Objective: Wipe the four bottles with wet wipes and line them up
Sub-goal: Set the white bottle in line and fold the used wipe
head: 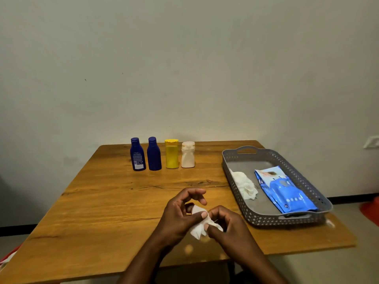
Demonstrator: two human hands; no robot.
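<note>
Bottles (pixel 162 153), 4, stand lined up; left hand (pixel 180 212) and right hand (pixel 225 224) each grip closed on 1 wet wipe (pixel 200 227), which could tear if pulled.

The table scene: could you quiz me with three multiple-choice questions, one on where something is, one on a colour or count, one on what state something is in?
1. Where is the blue wipes pack?
A. In the grey basket tray
B. Beside the bottles
C. On the floor

2. How many bottles are dark blue?
A. One
B. Two
C. Three

3. What are the hands doing?
A. Resting flat
B. Holding a bottle
C. Holding a white wipe together

Answers: 1 A, the pack lies in the tray next to a crumpled used wipe. 2 B, the left blue bottle and the second blue bottle stand beside a yellow bottle and a white bottle. 3 C, the left hand and right hand both pinch it.
</note>
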